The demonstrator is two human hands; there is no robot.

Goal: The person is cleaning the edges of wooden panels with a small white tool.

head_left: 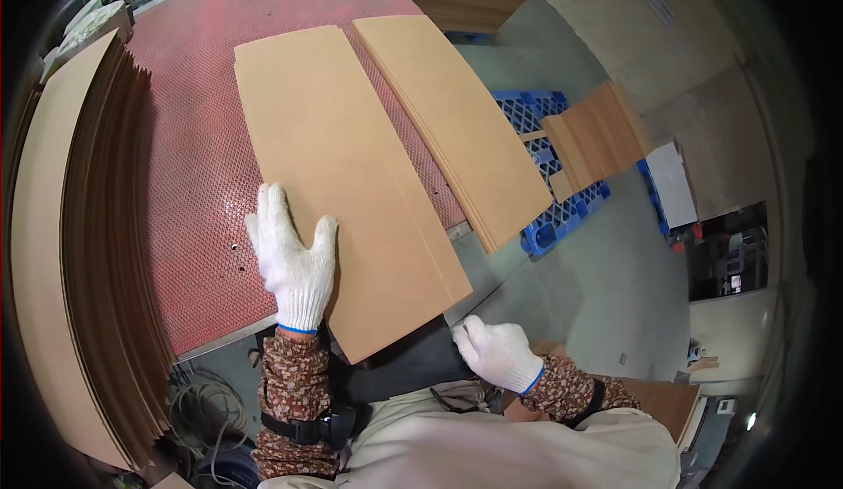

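A long tan cardboard sheet [351,155] lies in front of me on a red textured tabletop, its near end jutting past the table's edge. Along its left side rests my left hand [295,261] in a white knitted glove, fingers stretched out and thumb spread on the board. My right hand [499,355], gloved the same way, is closed just off the sheet's near right corner. Whatever its fingers hold, if anything, is hidden. To the right of the sheet lies a narrow stack of similar boards [448,120], partly overhanging the table.
A tall stack of cardboard sheets [61,217] stands along the left. Beyond the table's right edge [458,230], a blue plastic pallet [562,226] on the grey floor carries bent brown boards [601,133]. Coiled cables [206,410] hang below the table at lower left.
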